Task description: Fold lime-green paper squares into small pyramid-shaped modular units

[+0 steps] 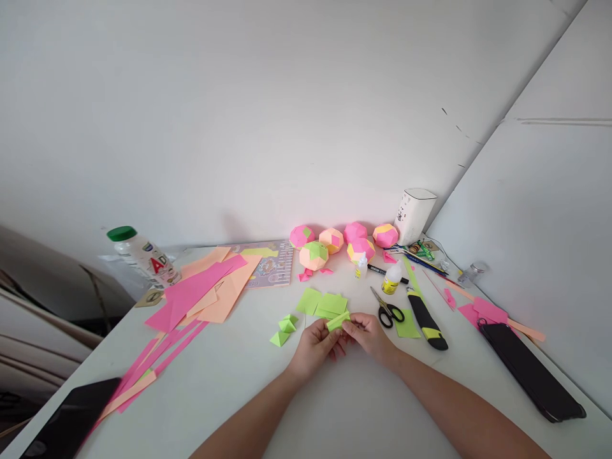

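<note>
A folded strip of green paper (338, 320) is pinched between both my hands over the middle of the table. My left hand (316, 344) grips its left end, fingers curled beneath. At the right end, the thumb and fingers of my right hand (370, 335) close on the paper. Just beyond lie flat green paper squares (310, 301). Folded green paper pieces (280, 338) rest to the left of my left hand. Black-handled scissors (389, 312) lie to the right, near another green square (408, 325) and a utility knife (427, 322).
Several faceted paper balls (313, 255) sit along the wall, behind two glue bottles (392, 278). Pink and orange sheets (191, 290) cover the left side, near a bottle with a green cap (143, 258). Phones (530, 370) lie at both edges; a white container (415, 217) stands in the corner.
</note>
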A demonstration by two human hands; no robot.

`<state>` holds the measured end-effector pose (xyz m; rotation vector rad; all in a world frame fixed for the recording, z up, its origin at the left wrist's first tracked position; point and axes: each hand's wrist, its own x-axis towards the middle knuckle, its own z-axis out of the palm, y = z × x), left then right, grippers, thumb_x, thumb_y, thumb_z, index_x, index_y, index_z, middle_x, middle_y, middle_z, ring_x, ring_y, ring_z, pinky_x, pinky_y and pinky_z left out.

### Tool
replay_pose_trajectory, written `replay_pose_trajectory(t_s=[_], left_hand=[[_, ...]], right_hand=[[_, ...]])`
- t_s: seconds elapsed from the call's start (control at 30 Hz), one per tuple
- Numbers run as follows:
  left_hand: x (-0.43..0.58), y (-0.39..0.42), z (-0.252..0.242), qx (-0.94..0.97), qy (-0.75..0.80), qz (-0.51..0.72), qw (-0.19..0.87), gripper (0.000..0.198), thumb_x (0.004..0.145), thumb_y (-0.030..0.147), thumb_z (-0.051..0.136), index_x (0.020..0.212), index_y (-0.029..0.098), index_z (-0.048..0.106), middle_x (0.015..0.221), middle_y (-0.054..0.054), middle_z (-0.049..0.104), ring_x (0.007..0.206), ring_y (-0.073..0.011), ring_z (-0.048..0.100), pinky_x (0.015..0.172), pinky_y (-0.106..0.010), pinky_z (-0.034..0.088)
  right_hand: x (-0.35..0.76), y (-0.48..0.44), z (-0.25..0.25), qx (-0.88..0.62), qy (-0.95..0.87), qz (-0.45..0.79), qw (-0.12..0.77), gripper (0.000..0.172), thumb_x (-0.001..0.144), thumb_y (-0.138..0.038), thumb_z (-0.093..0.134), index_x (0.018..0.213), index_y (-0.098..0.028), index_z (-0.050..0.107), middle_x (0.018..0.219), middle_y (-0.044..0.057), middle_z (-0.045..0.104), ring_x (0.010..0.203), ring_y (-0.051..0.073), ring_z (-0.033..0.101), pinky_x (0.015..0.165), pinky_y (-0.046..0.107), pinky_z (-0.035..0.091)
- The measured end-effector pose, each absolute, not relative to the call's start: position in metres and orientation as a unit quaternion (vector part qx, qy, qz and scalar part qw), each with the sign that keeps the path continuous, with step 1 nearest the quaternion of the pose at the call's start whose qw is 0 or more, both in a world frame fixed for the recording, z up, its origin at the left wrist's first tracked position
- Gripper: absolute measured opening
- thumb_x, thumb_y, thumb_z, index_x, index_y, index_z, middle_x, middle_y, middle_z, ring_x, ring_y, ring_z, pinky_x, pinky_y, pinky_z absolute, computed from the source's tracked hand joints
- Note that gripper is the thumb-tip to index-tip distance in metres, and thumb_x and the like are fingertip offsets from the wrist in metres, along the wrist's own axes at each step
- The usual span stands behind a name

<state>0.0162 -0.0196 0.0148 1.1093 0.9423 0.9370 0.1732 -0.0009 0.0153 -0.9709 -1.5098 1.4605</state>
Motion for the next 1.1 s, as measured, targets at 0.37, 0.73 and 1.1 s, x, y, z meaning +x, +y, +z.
replay_pose_trajectory(t_s=[0.37,0.73,1.1], left_hand=[[0.0151,-0.0198,0.0154,0.488,0.409,0.397,0.661,0.033,0.076,0.048,0.057,0.074,0.016,0.050,0.059,-0.002,0.062,0.046,-0.0121,0.058,0.041,-0.020,0.039],[0.0133,-0.0208,0.0148,0.483,0.403,0.402,0.665,0.031,0.076,0.046,0.057,0.071,0.017,0.047,0.055,0.000,0.061,0.042,-0.0104,0.054,0.041,-0.021,0.038],[0.0097,-0.0183,0.0141,0.443,0.402,0.423,0.680,0.026,0.073,0.039,0.061,0.070,0.017,0.047,0.044,0.003,0.057,0.034,-0.0101,0.049,0.037,-0.020,0.034]], right_hand=[[0.1745,-0.0014,0.0147,-0.402,-0.594,0.566,0.406,0.030,0.079,-0.039,0.058,0.062,-0.014,0.057,0.055,-0.001,0.053,0.052,0.012,0.049,0.051,0.024,0.038],[0.1752,-0.0011,0.0117,-0.344,-0.601,0.615,0.379,0.014,0.077,-0.029,0.060,0.075,-0.015,0.058,0.059,-0.002,0.054,0.055,0.011,0.049,0.053,0.023,0.038],[0.1764,0.0024,0.0142,-0.392,-0.567,0.612,0.387,0.007,0.070,-0.020,0.058,0.066,-0.016,0.056,0.057,-0.001,0.054,0.052,0.011,0.048,0.050,0.024,0.039]])
